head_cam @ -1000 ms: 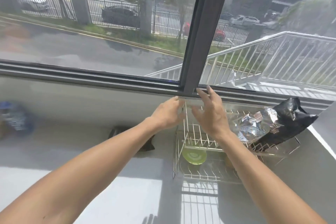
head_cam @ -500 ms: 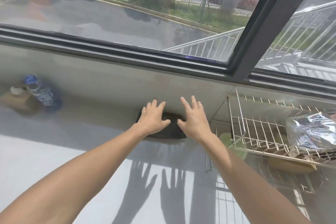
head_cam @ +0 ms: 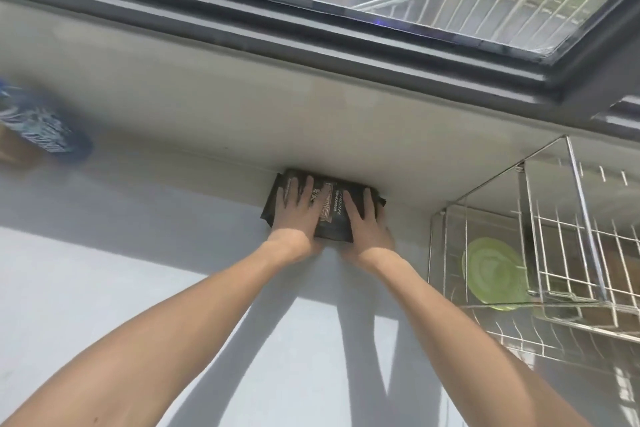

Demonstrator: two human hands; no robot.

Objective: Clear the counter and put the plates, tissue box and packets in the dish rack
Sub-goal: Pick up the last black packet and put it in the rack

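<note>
Left hand (head_cam: 293, 218) and right hand (head_cam: 367, 224) flat, fingers spread, on black packet (head_cam: 330, 210); grasp unclear, print illegible.

**Open counter in front, wall and rack at the edges**

The counter (head_cam: 145, 288) lies bare and wide to the left of and below the black packet (head_cam: 327, 206), leaving free passage there. The packet's far edge sits against the wall (head_cam: 242, 121) under the window frame (head_cam: 311, 28), so nothing passes behind it. To the right, the wire dish rack (head_cam: 561, 253) stands near, with a green plate (head_cam: 491, 274) inside. Far left, a blurred blue bottle (head_cam: 38, 125) stands well apart.
</note>
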